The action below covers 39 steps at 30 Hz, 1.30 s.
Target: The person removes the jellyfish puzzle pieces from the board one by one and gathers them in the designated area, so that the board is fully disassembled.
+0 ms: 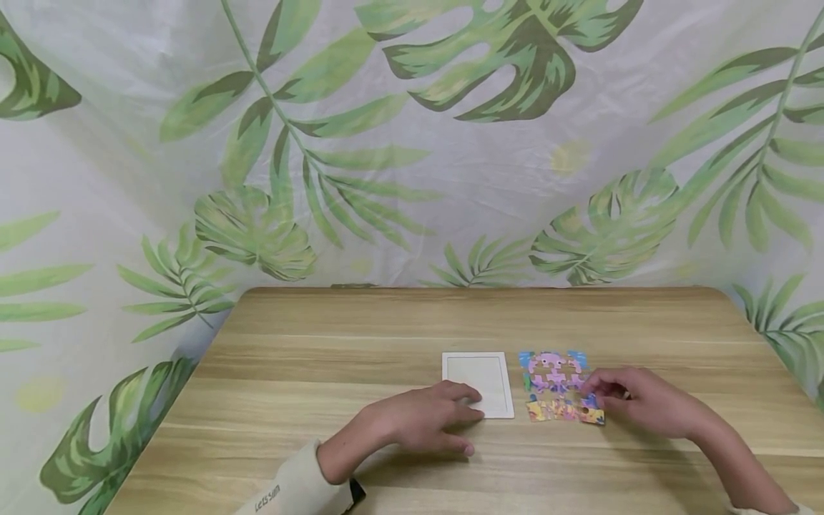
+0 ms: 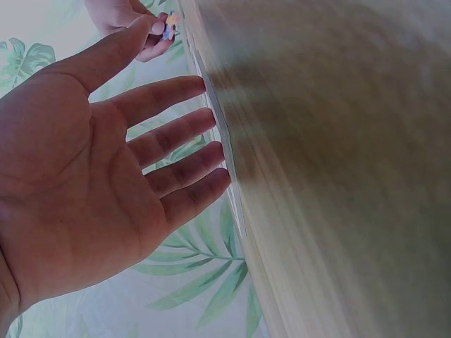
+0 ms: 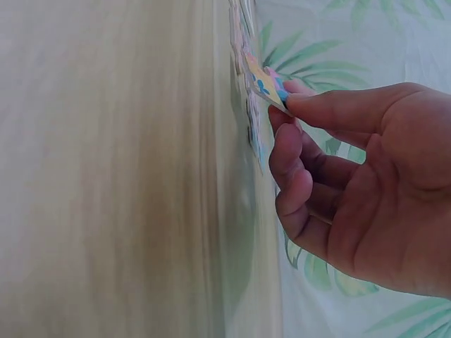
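Observation:
My left hand (image 1: 428,415) lies over the lower left of a flat white puzzle frame (image 1: 496,365), its fingers extended and spread. In the left wrist view the fingertips of the left hand (image 2: 91,162) are right at the frame's edge. Thumb and fingertips of my right hand (image 3: 352,169) pinch a puzzle piece (image 3: 262,81) with yellow, blue and pink on it, its corner tilted up. The right hand (image 1: 644,400) is at the right side of a partly joined jigsaw puzzle (image 1: 547,361) showing a pink figure on blue and yellow, with gaps between its rows.
The wooden table (image 1: 322,329) carries the frame and the puzzle side by side, a narrow strip of wood between them. Behind it hangs a white cloth (image 1: 489,179) with green leaves, reaching down to the table's back edge.

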Each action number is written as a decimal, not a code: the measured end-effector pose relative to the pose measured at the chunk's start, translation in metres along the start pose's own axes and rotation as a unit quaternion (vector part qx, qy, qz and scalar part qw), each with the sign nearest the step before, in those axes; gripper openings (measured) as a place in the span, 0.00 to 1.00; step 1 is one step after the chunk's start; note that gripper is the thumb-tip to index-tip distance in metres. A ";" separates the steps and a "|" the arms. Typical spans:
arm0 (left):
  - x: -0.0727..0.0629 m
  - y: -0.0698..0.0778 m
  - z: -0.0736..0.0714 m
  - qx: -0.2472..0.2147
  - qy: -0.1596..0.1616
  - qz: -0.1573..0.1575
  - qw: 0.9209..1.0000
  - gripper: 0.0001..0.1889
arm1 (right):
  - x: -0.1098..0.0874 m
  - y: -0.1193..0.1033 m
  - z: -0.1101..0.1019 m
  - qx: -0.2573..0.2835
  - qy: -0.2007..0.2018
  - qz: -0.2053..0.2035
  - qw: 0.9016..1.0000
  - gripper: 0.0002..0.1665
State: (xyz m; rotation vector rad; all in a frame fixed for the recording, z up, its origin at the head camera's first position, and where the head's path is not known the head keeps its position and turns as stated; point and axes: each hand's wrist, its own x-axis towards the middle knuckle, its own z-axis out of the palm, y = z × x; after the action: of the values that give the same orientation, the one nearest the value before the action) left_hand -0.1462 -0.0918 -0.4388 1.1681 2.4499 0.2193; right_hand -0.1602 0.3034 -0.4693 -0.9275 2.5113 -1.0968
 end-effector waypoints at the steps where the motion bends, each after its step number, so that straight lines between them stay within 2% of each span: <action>1: 0.000 0.000 0.000 -0.001 0.000 0.000 1.000 0.30 | -0.001 0.002 0.000 0.002 -0.001 -0.002 1.000 0.12; 6: 0.000 0.000 0.000 0.001 0.002 0.000 1.000 0.30 | -0.005 0.005 -0.001 0.005 -0.006 -0.004 1.000 0.13; 14: -0.001 0.000 -0.001 -0.002 0.002 -0.002 1.000 0.30 | -0.001 -0.001 0.000 -0.015 -0.008 0.045 0.999 0.10; 20: -0.001 0.001 0.000 -0.005 0.002 -0.003 1.000 0.30 | 0.000 -0.002 0.002 -0.032 0.005 0.047 0.998 0.10; 29: 0.000 0.000 0.001 -0.001 0.006 0.005 1.000 0.30 | 0.000 -0.003 0.005 -0.042 -0.001 0.062 0.997 0.15; 39: 0.001 -0.001 0.001 0.014 0.003 0.005 1.000 0.30 | 0.001 -0.005 0.005 -0.045 0.003 0.064 0.997 0.14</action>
State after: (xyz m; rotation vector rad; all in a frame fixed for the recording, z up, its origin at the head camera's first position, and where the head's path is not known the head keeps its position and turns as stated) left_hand -0.1474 -0.0915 -0.4410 1.1918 2.4605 0.1928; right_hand -0.1565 0.2972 -0.4693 -0.7730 2.6037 -0.9559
